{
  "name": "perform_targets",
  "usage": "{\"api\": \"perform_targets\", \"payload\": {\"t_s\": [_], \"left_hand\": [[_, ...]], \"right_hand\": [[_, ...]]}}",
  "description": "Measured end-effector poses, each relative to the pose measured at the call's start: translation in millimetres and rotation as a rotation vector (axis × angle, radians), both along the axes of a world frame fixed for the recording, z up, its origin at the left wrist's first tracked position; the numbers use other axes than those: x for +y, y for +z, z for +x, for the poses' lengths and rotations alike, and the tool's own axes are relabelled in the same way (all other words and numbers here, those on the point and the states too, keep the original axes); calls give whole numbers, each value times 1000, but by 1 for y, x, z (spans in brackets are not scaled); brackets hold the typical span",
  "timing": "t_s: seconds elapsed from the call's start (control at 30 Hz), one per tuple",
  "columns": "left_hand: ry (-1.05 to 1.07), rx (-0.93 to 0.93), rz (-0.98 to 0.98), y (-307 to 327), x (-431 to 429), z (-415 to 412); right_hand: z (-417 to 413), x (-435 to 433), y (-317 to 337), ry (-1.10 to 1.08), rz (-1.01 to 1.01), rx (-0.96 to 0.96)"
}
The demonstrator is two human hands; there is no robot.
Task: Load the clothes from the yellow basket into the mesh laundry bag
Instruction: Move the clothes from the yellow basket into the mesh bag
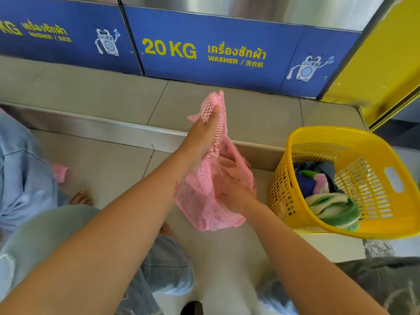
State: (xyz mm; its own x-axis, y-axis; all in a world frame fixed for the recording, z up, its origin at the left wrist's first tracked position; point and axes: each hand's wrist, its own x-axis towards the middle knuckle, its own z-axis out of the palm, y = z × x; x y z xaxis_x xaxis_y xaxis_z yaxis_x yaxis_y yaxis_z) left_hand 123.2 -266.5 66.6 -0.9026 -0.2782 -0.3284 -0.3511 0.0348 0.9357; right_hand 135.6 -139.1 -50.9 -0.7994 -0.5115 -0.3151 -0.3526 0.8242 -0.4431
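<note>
Item: pink mesh laundry bag (204, 201), held in mid-air over the tiled step (113, 105), in front of the blue "20 KG" washer panel (204, 51) and just left of the yellow basket (318, 133), not touching it. Left hand (204, 130): clenched on the bag's bunched upper edge, thumb pinning the mesh, raised high, prob. so the bag hangs free and its mouth stays up. Right hand (229, 185): blurred, at or inside the bag's mid-section and seemingly behind mesh; whether it grasps anything, can't tell. Likely spreading the opening or pushing sthg down. Orientation: bag's long axis runs approx. top-to-bottom in view, gathered end uppermost and farther from the wearer, closed bottom lowest and nearest; opening appears to face right, twd the basket, which would suit a short reach across. Contents of bag: nothing distinct seen through the mesh. Clothes (329, 201): in the basket, a heap incl. green/white striped, navy and pink pieces; basket tilted, rim leaning twd the person. Est. progress: early, most of the load not yet moved. Misc.: small pink scrap (59, 172) on floor at left, light denim (22, 167) at left edge.
</note>
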Motion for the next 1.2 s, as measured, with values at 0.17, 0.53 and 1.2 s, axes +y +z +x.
{"api": "perform_targets", "payload": {"t_s": [0.17, 0.53, 1.2], "left_hand": [[27, -2, 20, 4, 0, -7], [-57, -42, 73, -18, 47, -11], [-17, -96, 48, -29, 46, -18]], "right_hand": [[-9, 27, 7, -119, -137, -25], [-59, 145, 61, -702, 29, 359], [-77, 176, 66, -872, 17, 22]]}}
